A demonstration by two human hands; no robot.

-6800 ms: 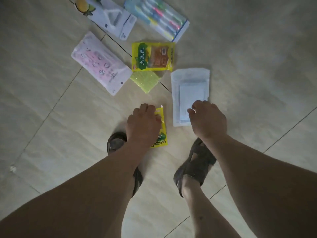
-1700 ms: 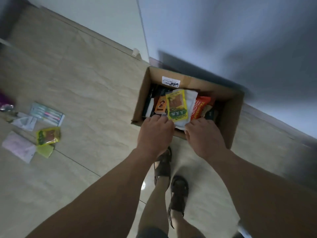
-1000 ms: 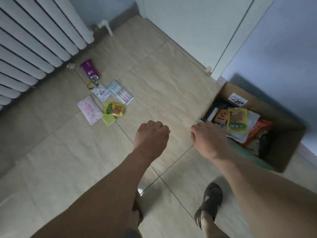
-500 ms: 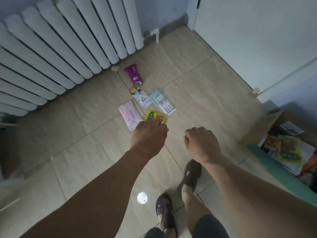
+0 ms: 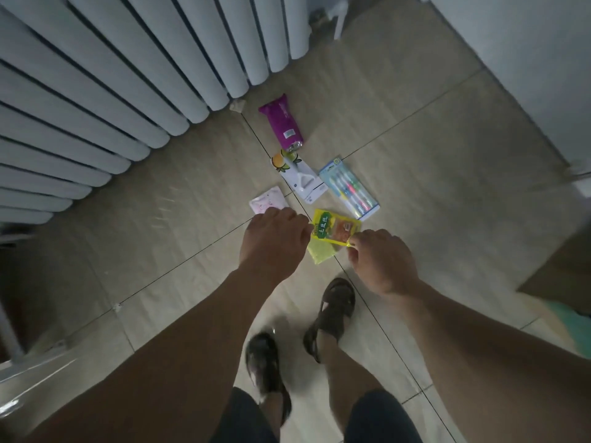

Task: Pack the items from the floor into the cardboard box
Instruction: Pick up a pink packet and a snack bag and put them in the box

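Several items lie on the tiled floor: a yellow snack packet (image 5: 335, 228), a yellow-green sponge (image 5: 320, 253) under its near edge, a pink packet (image 5: 266, 202), a white peeler pack (image 5: 302, 179), a toothbrush pack (image 5: 350, 187) and a purple packet (image 5: 283, 121). My left hand (image 5: 275, 239) hangs above the floor with loosely curled fingers, covering part of the pink packet. My right hand (image 5: 382, 260), also loosely curled, overlaps the snack packet's near corner in view. Neither hand holds anything. A brown flap of the cardboard box (image 5: 563, 270) shows at the right edge.
A white radiator (image 5: 128, 75) fills the upper left, with its pipe (image 5: 339, 19) at the top. A pale wall or door (image 5: 527, 59) runs along the right. My two sandalled feet (image 5: 335, 311) stand just short of the items. A green edge (image 5: 572, 324) lies by the box.
I have turned from the box and stepped toward the floor items, which look larger and nearer. The box has slid to the right edge. Both hands have dropped lower, still holding nothing.
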